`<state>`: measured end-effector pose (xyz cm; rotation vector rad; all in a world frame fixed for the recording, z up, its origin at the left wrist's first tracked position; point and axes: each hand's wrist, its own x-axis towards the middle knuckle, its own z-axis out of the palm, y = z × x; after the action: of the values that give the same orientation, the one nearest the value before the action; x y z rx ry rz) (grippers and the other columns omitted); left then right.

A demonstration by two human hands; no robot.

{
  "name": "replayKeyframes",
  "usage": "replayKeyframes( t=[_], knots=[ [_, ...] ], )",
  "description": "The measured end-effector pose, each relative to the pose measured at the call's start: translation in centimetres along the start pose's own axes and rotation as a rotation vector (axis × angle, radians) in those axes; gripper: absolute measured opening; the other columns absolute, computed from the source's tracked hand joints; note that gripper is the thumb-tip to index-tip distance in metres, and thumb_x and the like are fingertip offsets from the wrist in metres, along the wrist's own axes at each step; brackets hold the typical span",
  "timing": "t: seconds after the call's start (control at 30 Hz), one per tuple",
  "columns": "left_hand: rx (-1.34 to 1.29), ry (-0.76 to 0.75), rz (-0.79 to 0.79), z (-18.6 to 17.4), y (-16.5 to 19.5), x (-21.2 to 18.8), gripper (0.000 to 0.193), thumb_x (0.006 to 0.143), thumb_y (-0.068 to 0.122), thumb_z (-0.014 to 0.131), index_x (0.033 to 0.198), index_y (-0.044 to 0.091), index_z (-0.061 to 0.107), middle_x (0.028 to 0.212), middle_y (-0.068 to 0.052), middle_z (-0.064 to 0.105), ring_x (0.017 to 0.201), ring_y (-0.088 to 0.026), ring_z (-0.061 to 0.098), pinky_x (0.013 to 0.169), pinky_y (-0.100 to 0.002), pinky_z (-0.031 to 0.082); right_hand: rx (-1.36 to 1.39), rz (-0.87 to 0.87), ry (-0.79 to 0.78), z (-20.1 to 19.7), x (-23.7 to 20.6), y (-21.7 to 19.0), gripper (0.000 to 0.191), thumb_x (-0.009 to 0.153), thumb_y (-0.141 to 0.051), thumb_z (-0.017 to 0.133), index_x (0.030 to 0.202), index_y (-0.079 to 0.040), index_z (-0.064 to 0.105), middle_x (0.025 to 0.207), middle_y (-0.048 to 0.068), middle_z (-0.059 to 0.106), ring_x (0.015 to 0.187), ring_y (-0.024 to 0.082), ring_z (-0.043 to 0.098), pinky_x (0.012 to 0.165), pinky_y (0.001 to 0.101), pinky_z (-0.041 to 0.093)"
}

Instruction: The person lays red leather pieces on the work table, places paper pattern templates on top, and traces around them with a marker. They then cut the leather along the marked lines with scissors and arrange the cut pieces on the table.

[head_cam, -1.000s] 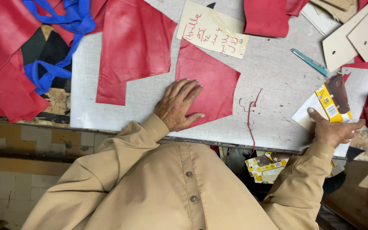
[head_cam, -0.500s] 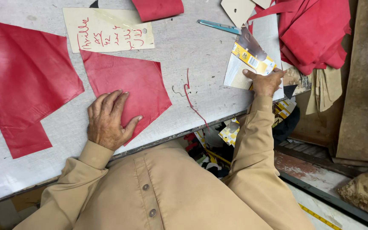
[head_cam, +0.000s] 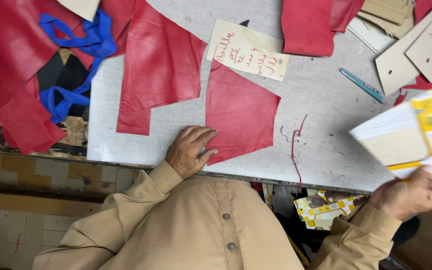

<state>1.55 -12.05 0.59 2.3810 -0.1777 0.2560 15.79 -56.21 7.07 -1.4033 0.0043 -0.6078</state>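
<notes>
On grey table: left hand (head_cam: 190, 150) flat, pressing red leather (head_cam: 241, 112); right hand (head_cam: 411, 192) gripping yellow carton (head_cam: 416, 137).

We are wearing a tan, long-sleeved button-up shirt with small round buttons running down its front placket, its cuffs closing just behind our bare left hand (head_cam: 190, 150) and our bare right hand (head_cam: 410, 194), with no rings or watch showing.
</notes>
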Motion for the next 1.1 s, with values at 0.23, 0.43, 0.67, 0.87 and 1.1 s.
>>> replayKeyframes(
  t=[0.23,0.43,0.67,0.87,1.1],
  knots=[
    [-0.151,0.074,-0.027,-0.8,0.4,-0.4,0.100,0.077,0.039,0.084,0.152,-0.004,0.034,0.145,-0.025,0.049,0.128,-0.042,0.051,0.108,-0.048,0.043,-0.096,0.428,-0.515,12.8,-13.0,5.2,0.037,0.103,0.007,0.059,0.139,0.003,0.052,0.123,0.009,0.072,0.112,0.012,0.066,0.098,0.0256,0.053],
    [-0.040,0.007,-0.046,-0.6,-0.1,-0.7,0.074,0.085,0.035,0.084,0.144,0.001,0.055,0.148,-0.015,0.056,0.130,-0.033,0.053,0.112,-0.043,0.046,-0.336,0.341,-0.551,15.9,-15.4,6.4,0.050,0.102,0.004,0.064,0.148,0.004,0.046,0.099,0.008,0.069,0.093,0.011,0.065,0.085,0.0233,0.054],
    [-0.029,0.037,-0.041,-0.3,-0.3,-0.8,0.067,0.082,0.032,0.083,0.136,0.000,0.061,0.150,-0.018,0.051,0.131,-0.037,0.049,0.111,-0.045,0.045,-0.568,0.174,-0.530,16.8,-16.2,4.5,0.056,0.094,0.000,0.075,0.143,0.004,0.048,0.116,0.014,0.064,0.089,0.012,0.071,0.074,0.0251,0.058],
    [-0.026,-0.011,-0.065,-0.6,-0.1,-0.8,0.074,0.075,0.035,0.087,0.135,-0.001,0.062,0.150,-0.019,0.050,0.129,-0.038,0.048,0.109,-0.046,0.045,-0.824,-0.165,-0.658,16.9,-15.6,2.5,0.051,0.083,-0.007,0.088,0.130,-0.001,0.069,0.121,0.016,0.063,0.106,0.030,0.067,0.086,0.0354,0.058],
    [-0.017,-0.032,-0.061,-0.2,0.3,-0.5,0.073,0.074,0.035,0.089,0.132,-0.002,0.065,0.151,-0.017,0.049,0.128,-0.037,0.049,0.109,-0.046,0.045,-0.717,-0.171,-0.774,13.5,-14.5,1.7,0.074,0.078,-0.021,0.089,0.140,0.004,0.056,0.131,0.018,0.065,0.116,0.035,0.059,0.101,0.0420,0.051]
  ],
)
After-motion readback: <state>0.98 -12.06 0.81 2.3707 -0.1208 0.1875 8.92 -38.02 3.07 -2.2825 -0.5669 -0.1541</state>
